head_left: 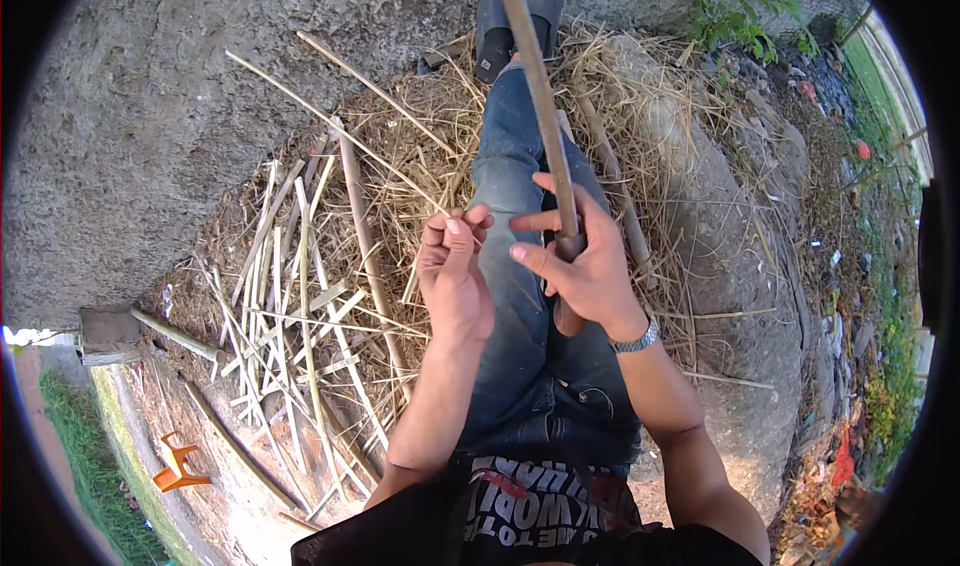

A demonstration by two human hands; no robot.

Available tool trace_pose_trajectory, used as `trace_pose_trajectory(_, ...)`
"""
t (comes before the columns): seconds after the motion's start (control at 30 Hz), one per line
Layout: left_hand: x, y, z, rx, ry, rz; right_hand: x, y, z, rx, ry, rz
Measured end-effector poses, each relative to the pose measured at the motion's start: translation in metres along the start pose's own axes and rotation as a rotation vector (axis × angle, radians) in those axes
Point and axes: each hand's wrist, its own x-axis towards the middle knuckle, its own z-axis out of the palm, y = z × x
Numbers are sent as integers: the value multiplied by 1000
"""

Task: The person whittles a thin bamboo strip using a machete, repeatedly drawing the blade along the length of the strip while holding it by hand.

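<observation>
My left hand (455, 276) is closed, its thumb and fingers pinching the near end of a thin bamboo strip (340, 131). The pale strip points away to the far left. My right hand (590, 266) loosely holds a long knife (540, 96) by its brown handle, fingertips partly spread. The dull blade rises away from me past my legs, and the handle's butt shows below my thumb. Both hands are over my lap, a short gap apart. To the left, a heap of split bamboo strips (305, 271) lies crisscrossed on the ground.
My outstretched legs in jeans (510, 166) end at a grey sandal (540, 6). Bamboo poles (360, 226) lie on either side, over dry shavings (420, 116). A concrete surface (120, 156) fills the upper left. An orange chair (178, 466) stands lower left; litter and plants line the right.
</observation>
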Motion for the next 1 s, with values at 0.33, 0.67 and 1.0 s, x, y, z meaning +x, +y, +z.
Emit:
trace_pose_trajectory(0.33,17,18,-27,251,114,242,-14,-2,-12,-356,-54,-89)
trace_pose_trajectory(0.67,55,121,-10,1860,-347,1174,-21,-4,-46,-535,-138,-122)
trace_pose_trajectory(1.0,69,120,-74,1540,-643,603,-3,2,-73,-767,-2,-303)
